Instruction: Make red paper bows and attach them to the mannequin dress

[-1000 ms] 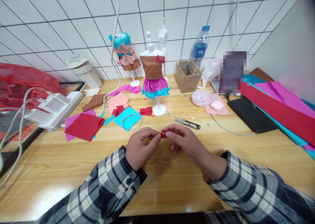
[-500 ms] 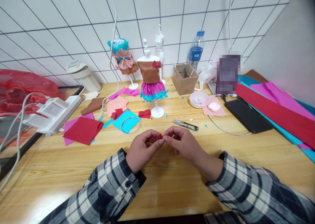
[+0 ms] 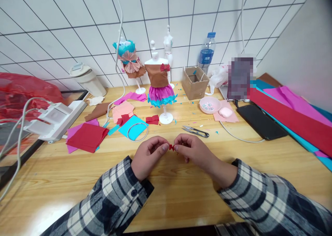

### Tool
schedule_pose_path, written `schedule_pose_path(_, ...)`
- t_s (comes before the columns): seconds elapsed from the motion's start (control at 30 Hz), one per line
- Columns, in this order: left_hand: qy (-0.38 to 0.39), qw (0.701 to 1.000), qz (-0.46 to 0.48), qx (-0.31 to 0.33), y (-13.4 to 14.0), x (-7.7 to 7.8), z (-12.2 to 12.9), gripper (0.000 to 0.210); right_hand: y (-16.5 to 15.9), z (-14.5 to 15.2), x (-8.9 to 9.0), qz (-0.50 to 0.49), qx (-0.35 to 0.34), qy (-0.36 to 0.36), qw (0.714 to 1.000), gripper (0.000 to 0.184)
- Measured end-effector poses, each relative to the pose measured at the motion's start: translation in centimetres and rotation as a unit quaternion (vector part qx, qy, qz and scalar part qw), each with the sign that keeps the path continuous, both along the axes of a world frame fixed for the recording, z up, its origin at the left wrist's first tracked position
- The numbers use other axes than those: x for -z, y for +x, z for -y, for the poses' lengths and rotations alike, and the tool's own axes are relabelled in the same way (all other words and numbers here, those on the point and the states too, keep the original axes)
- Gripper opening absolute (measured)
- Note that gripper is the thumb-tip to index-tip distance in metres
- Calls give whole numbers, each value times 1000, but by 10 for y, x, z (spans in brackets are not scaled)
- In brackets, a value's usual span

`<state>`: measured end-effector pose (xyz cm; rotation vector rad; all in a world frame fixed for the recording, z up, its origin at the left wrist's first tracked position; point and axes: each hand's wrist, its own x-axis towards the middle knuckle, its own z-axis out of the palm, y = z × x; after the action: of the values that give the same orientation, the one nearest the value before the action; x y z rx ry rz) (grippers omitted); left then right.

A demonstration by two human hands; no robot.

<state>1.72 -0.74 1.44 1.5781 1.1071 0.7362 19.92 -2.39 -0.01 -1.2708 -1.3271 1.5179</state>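
Observation:
Between the fingertips of both hands is a small red crepe-paper bow (image 3: 171,147), mostly hidden by the fingers. My left hand (image 3: 150,156) pinches its left side with thumb and forefinger. My right hand (image 3: 193,150) pinches the right side the same way. Behind the hands stands a mini dress form (image 3: 158,76) in a brown top with a red bow on the chest and a magenta skirt edged in turquoise. Thread snips (image 3: 195,131) lie just beyond my right hand. A silver ring (image 3: 137,140) rests partly on a turquoise paper square (image 3: 127,127) beyond my left hand.
Red paper squares (image 3: 86,138) lie at left, near a white power strip (image 3: 62,123). A cardboard box (image 3: 195,85), a pink bowl of beads (image 3: 210,109) and a black phone (image 3: 261,121) stand or lie at right. Long paper strips (image 3: 293,115) cover the right edge. White cables hang down.
My hands have drawn slightly apart at the fingertips, so more of the red bow shows between them. Everything else on the table stays in place.

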Motion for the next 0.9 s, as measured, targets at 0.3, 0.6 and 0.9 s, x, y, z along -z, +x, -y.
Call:
schedule_pose_path(0.3,55,996,-70,-26,0,1,0,23,-2,2,-1,-6,-3,7,1000,14)
schedule_pose_path(0.6,65,994,-57,-72,1,9,-1,25,-11,4,4,-35,40,-10,999,20)
schedule_pose_path(0.9,4,993,12,-115,2,17,-11,42,1,-8,0,-27,76,40,996,20)
